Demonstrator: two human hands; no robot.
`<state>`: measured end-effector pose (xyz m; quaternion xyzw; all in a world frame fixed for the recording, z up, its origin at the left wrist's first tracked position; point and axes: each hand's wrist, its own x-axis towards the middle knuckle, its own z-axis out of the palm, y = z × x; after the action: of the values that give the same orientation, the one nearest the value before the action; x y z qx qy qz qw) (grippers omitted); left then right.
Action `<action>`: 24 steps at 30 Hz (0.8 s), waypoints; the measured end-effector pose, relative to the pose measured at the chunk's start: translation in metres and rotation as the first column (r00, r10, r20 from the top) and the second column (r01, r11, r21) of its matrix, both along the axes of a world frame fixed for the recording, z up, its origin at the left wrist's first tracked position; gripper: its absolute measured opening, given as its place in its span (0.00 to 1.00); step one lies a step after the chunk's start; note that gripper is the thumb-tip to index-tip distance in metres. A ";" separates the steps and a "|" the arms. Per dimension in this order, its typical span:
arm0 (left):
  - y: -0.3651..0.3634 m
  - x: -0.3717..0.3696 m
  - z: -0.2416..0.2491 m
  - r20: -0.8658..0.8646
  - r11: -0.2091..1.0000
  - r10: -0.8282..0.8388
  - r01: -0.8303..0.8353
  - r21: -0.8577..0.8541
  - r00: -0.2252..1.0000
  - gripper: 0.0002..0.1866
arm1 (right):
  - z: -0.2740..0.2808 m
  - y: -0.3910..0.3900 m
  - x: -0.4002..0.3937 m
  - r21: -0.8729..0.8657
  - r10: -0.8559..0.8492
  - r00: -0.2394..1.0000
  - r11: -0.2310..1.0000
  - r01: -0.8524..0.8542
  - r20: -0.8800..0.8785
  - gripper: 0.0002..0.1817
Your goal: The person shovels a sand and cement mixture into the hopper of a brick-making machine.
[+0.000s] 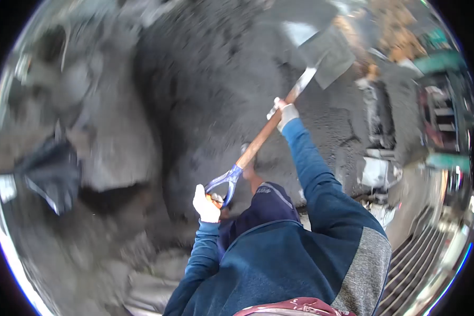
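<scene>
A shovel with a wooden shaft runs slantwise across the middle of the head view. My left hand, in a white glove, is closed around the grip of its blue D-shaped handle. Farther up, my right hand, also gloved, wraps the shaft below the metal socket. The flat grey blade is at the upper right, over dark ground; blur hides whether it touches anything. No load can be made out on it.
Dark, sand-like material spreads ahead of me. A large grey mass stands at left, beside a black sheet or bag. Blurred green equipment and a ribbed metal surface are on the right. Brown material lies at upper right.
</scene>
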<state>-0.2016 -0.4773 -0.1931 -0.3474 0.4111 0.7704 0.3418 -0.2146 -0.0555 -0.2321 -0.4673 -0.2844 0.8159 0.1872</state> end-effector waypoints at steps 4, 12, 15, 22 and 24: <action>-0.205 0.113 -0.066 0.191 0.941 0.335 -0.320 -0.107 0.923 0.19 | -0.279 -0.261 0.032 -0.166 0.327 0.854 0.945 -0.284 0.404 0.10; -0.377 0.278 0.081 -0.002 0.541 0.492 -0.308 -0.783 0.870 0.25 | -0.279 -0.663 0.207 -0.886 0.869 0.467 0.337 -0.317 0.163 0.08; -0.376 0.286 0.017 0.176 0.254 0.183 0.127 -0.959 0.967 0.25 | -0.321 -0.609 0.160 -0.334 0.845 0.325 0.480 -0.811 0.425 0.10; -0.184 0.131 -0.198 -0.017 0.513 0.155 -0.096 -0.853 0.988 0.15 | -0.461 -0.326 -0.022 -0.635 0.620 0.715 0.702 -0.322 0.322 0.08; -0.167 0.142 -0.192 -0.038 0.532 0.341 -0.227 -0.816 0.939 0.15 | -0.445 -0.323 -0.009 -0.576 0.578 0.758 0.744 -0.339 0.301 0.07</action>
<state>-0.0594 -0.6448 -0.3846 -0.5742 0.6319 0.5190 0.0408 -0.2238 -0.3787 -0.6769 -0.5907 -0.2144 0.7451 -0.2233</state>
